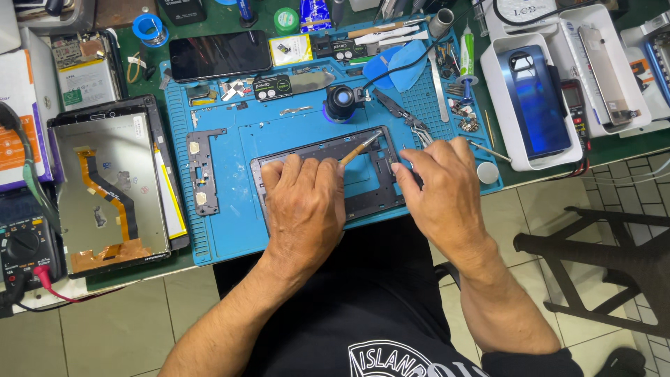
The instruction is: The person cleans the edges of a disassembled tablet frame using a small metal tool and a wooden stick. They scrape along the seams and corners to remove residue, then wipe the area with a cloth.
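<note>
A dark tablet frame (371, 155) lies on the blue work mat (237, 209) in front of me. My left hand (303, 202) rests on the frame's left half and grips a thin wooden-handled tool (361, 147), whose tip points up and right onto the frame's upper edge. My right hand (440, 185) presses on the frame's right edge, fingers curled; whether it holds anything small I cannot tell.
A black plastic bracket (201, 169) lies left on the mat. An opened tablet back with orange flex cable (110, 192) sits further left, a multimeter (26, 248) beside it. A black phone (220, 54), tweezers (408, 119), a magnifier (340, 102) and a white tray holding a blue phone (534, 98) ring the mat. A black stool (600, 258) stands right.
</note>
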